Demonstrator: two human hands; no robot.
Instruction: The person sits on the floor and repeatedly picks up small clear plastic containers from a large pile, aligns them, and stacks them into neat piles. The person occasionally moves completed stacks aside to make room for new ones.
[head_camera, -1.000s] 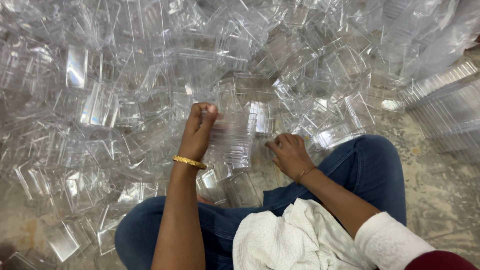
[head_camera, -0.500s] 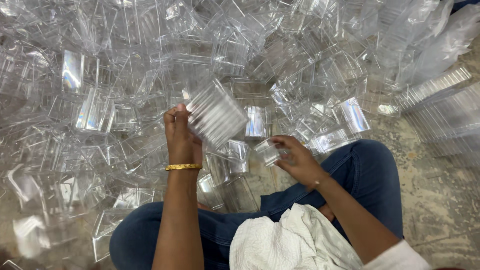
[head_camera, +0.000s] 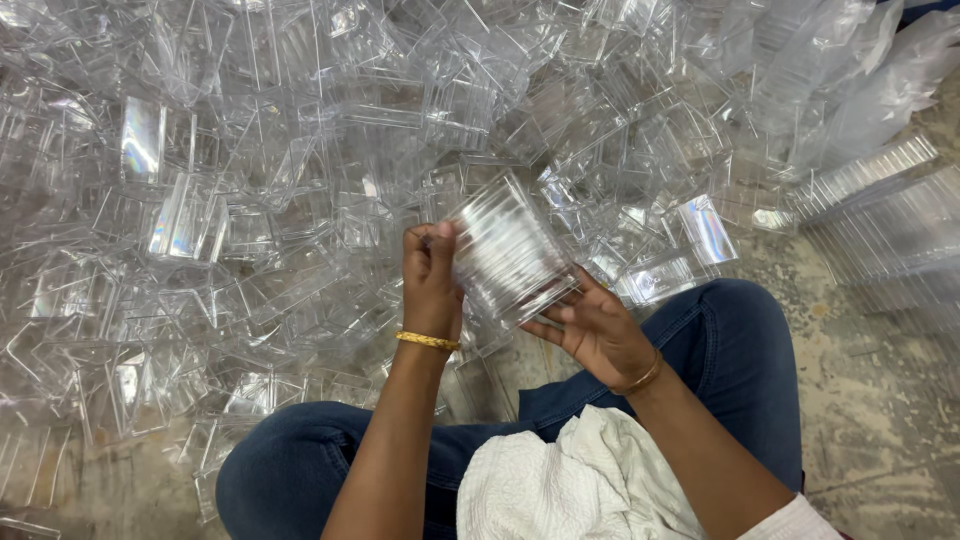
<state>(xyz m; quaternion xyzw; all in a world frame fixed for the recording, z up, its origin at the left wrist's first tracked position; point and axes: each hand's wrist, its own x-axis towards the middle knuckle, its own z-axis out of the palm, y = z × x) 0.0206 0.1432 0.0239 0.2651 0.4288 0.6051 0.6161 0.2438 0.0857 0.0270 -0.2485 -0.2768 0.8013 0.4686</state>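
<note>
Head view: both hands sit just below frame centre, holding a stack of clear ribbed plastic trays (head_camera: 508, 255) between them. The stack is tilted, long axis running from upper left to lower right of the frame, its upper end near the pile behind, its lower-right edge toward the person's lap. Left hand (head_camera: 432, 278) is closed round the stack's left side, thumb and fingers (head_camera: 440, 240) curled over the near-left edge, gold bangle (head_camera: 428, 341) on the wrist. Right hand (head_camera: 598, 330) lies under and right of the stack, palm up, fingers spread fairly wide w/ tips touching the lower-right edge (more a cradle than a pinch), thin bangle on that wrist too. So the stack lies between the two grips, above the right palm, right of the left thumb.

Behind, filling the upper and left of frame, a big heap of loose clear plastic boxes (head_camera: 250, 180). At right, long ribbed clear pieces (head_camera: 880, 220) on a speckled concrete floor (head_camera: 880, 400). Bottom: blue jeans (head_camera: 740, 350), knees bent, white cloth (head_camera: 560, 480) on the lap
</note>
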